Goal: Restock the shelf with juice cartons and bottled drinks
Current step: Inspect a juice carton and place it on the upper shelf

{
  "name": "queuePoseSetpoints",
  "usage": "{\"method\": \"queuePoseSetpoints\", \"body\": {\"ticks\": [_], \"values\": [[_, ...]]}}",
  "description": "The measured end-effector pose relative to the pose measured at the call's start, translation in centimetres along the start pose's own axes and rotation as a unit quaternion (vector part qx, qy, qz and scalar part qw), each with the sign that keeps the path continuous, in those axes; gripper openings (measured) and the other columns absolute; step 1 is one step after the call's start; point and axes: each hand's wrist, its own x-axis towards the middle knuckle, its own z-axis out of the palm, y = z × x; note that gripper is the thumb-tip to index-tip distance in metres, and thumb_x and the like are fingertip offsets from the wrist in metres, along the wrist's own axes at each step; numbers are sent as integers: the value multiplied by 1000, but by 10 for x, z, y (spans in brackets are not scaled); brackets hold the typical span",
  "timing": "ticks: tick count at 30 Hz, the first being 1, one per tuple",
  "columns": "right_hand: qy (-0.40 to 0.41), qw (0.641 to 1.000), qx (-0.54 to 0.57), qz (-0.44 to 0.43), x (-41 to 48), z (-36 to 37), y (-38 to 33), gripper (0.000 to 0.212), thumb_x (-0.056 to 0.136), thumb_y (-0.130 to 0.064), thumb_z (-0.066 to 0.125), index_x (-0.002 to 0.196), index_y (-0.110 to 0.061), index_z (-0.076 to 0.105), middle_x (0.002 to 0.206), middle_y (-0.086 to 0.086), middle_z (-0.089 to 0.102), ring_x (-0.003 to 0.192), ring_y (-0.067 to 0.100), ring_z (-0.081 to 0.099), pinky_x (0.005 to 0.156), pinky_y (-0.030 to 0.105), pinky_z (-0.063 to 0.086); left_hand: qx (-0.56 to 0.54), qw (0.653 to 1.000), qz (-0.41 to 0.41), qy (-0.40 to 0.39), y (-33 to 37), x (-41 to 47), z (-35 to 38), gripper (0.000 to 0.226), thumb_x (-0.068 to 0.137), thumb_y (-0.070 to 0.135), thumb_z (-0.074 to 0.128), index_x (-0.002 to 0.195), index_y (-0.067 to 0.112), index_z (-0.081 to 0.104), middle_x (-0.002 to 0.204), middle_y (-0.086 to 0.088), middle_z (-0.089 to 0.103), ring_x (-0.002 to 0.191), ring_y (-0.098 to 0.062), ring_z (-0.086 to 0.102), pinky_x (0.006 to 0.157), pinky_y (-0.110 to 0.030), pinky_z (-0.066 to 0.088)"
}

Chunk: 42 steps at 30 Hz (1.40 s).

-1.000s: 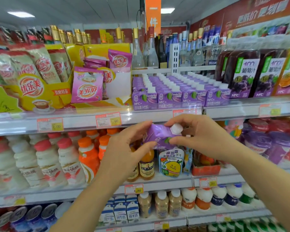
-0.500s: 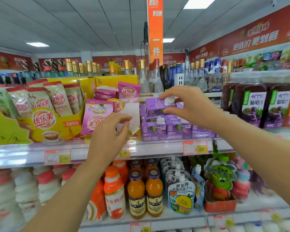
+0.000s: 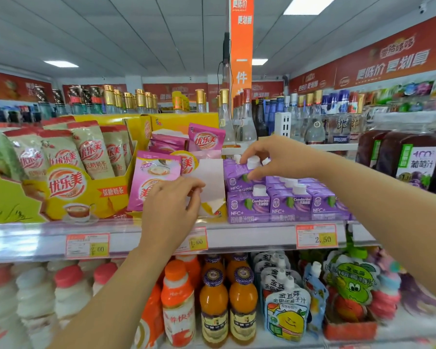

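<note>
1. Right hand (image 3: 280, 157) is gripping a purple juice carton (image 3: 237, 172) from above. The fingers are curling over its top around the white cap (image 3: 253, 161), and the thumb is pressing against the front face.
2. The held carton is sitting slightly tilted on the upper shelf. It is resting on the leftmost front carton of the purple carton row (image 3: 290, 205).
3. Left hand (image 3: 171, 205) is reaching up in front of a white card (image 3: 212, 177). Its fingers are curled, with the tips touching the card's lower left edge. Cannot tell whether they are pinching it or only touching it.
4. The hands are working apart, with the card standing between them.
5. Pink sachets (image 3: 156, 180) are leaning just left of the card, beside a yellow display box (image 3: 86, 195).
6. The shelf rail (image 3: 249, 236) is carrying a "2.50" price tag (image 3: 316, 236) under the purple row.
7. Orange juice bottles (image 3: 213, 298) are standing on the shelf below, with lemon-face pouches (image 3: 286, 313) beside them.
8. Dark grape juice bottles (image 3: 413, 162) are standing to the right of the purple row.
</note>
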Motion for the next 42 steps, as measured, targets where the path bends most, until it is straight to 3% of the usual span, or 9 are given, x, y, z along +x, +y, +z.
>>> {"method": "queuePoseSetpoints", "body": {"ticks": [3, 12, 15, 19, 23, 26, 31, 37, 42], "values": [[-32, 999, 14, 11, 9, -3, 0, 29, 82, -27, 74, 109, -19, 68, 102, 6, 68, 87, 24, 63, 81, 32, 51, 7, 1000, -1, 9, -1, 0, 1, 16, 83, 13, 59, 94, 16, 70, 85, 6, 72, 72, -13, 62, 76, -29, 41], [-97, 994, 7, 54, 9, 11, 9, 23, 89, -37, 63, 94, -18, 75, 70, -8, 68, 50, -2, 48, 57, 10, 39, 4, 1000, -1, 24, 0, -2, 3, 15, 84, 14, 59, 93, 16, 71, 83, 7, 71, 71, -9, 59, 75, -27, 41], [-63, 996, 29, 60, 9, 14, 11, 30, 91, -37, 60, 95, -12, 75, 94, 13, 71, 64, 14, 51, 64, 21, 46, 5, 1000, -10, 25, 0, -3, 4, 16, 84, 14, 58, 94, 16, 71, 84, 7, 71, 73, -7, 57, 76, -26, 40], [24, 996, 20, 83, 15, 13, 14, 24, 91, -30, 62, 100, -12, 74, 98, 2, 73, 81, 21, 66, 76, 26, 52, 2, 1000, -9, 24, 0, -2, 4, 16, 85, 14, 58, 95, 16, 70, 85, 6, 71, 73, -11, 60, 76, -27, 41], [-13, 989, -35, 141, 26, 20, 13, 28, 87, -34, 68, 87, -7, 75, 81, -1, 69, 60, 6, 51, 55, 19, 40, 8, 1000, -6, 20, 0, -4, 3, 16, 85, 14, 58, 95, 16, 70, 84, 6, 71, 72, -11, 61, 74, -27, 41], [-14, 981, -73, 179, 37, 24, 12, 37, 81, -33, 71, 87, 3, 73, 97, 16, 71, 75, 23, 61, 75, 37, 54, 6, 1000, -6, 18, 1, -5, 3, 16, 85, 15, 57, 95, 15, 71, 84, 5, 72, 73, -12, 62, 75, -28, 43], [-45, 966, -124, 224, 46, 25, 0, 34, 79, -28, 71, 56, -9, 55, 56, 4, 54, 56, 19, 50, 60, 27, 43, 1, 1000, -4, 12, 2, -7, 2, 16, 86, 16, 57, 95, 16, 71, 85, 5, 72, 75, -12, 64, 76, -35, 50], [-8, 968, -155, 196, 46, 15, -6, 25, 89, -18, 61, 102, 2, 68, 99, 14, 68, 91, 29, 64, 81, 37, 55, -1, 1000, -5, 8, 2, -7, -1, 13, 85, 10, 65, 95, 17, 71, 86, 6, 72, 73, -6, 57, 77, -35, 49], [140, 965, -179, 134, 26, -5, -20, 29, 99, -22, 47, 100, 1, 67, 104, 13, 66, 90, 27, 60, 74, 34, 50, -34, 999, -19, -6, 7, -3, -3, 15, 88, 12, 60, 98, 16, 70, 91, 6, 70, 78, -13, 63, 75, -43, 54]]}}
